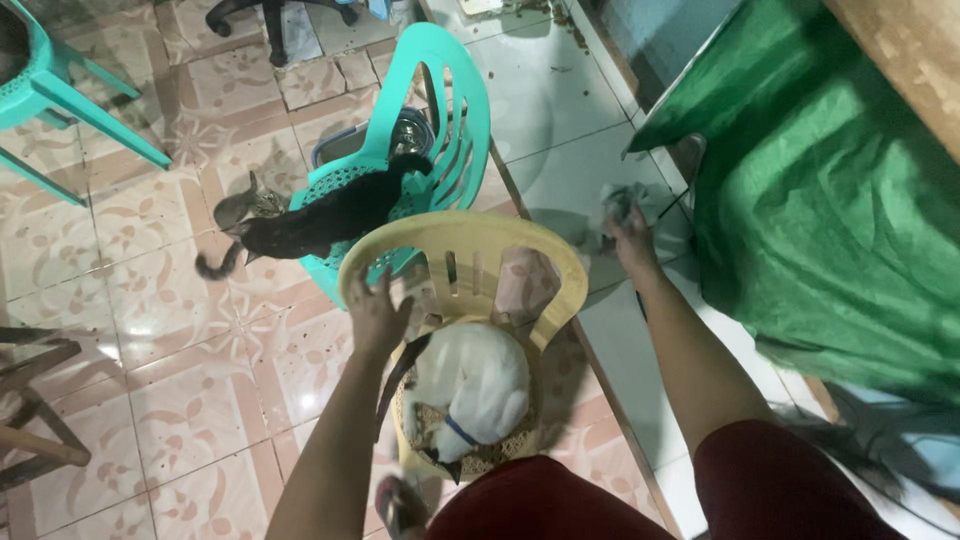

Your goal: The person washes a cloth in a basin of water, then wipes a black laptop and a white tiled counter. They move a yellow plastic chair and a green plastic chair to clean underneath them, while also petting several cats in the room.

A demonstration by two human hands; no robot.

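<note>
My left hand point(376, 312) rests with fingers spread on the back rim of a yellow plastic chair point(470, 236). A white cat with a blue collar point(478, 385) lies curled on that chair's seat. My right hand point(630, 238) reaches out to the right and is closed on a crumpled grey cloth point(620, 203) above the white tiled ledge point(560, 120). Just beyond the yellow chair stands a teal plastic chair point(455, 110) with a black cat point(320, 222) stretched across its seat.
A tabby cat point(245, 205) sits on the patterned floor left of the teal chair. A green sheet point(830, 200) hangs over a table at right. Another teal chair point(50, 90) stands at top left, wooden furniture point(30, 400) at the left edge, and a metal bowl point(408, 128) beside the teal chair.
</note>
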